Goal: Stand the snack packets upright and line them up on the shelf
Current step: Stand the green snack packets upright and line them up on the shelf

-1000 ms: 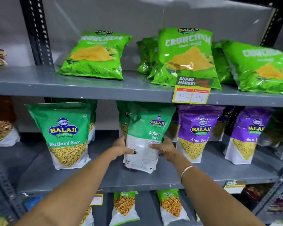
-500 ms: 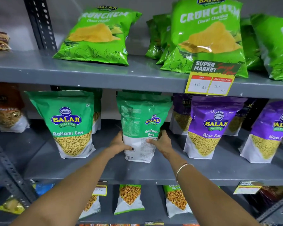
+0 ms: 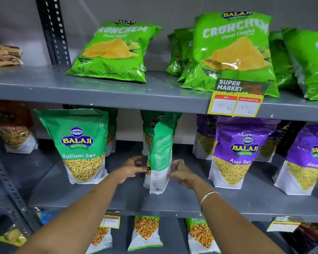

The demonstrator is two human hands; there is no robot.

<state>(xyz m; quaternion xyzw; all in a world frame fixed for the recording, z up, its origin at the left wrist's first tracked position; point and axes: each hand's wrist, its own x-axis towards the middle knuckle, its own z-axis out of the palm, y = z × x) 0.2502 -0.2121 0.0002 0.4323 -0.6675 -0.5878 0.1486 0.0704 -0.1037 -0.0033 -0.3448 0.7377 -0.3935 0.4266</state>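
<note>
A green Ratlami Sev packet (image 3: 161, 154) stands on the middle shelf (image 3: 173, 204), turned edge-on so its narrow side and barcode face me. My left hand (image 3: 132, 168) is at its left side with curled, spread fingers, and only the thumb tip touches the packet. At the packet's right edge my right hand (image 3: 181, 174) has its fingers apart, fingertips just touching. A second Ratlami Sev packet (image 3: 81, 145) stands upright facing front to the left. Another green packet (image 3: 149, 125) stands behind the turned one, mostly hidden.
Two purple Aloo Sev packets (image 3: 240, 153) (image 3: 307, 162) stand to the right, with more behind. Green Crunchem bags (image 3: 114, 52) lean on the upper shelf behind a price tag (image 3: 237, 99). An orange packet (image 3: 13, 129) is far left. More packets stand on the lower shelf.
The middle packet has been set on the shelf and turned from facing front to edge-on. Both hands have loosened from a full grip to spread fingers at its sides.
</note>
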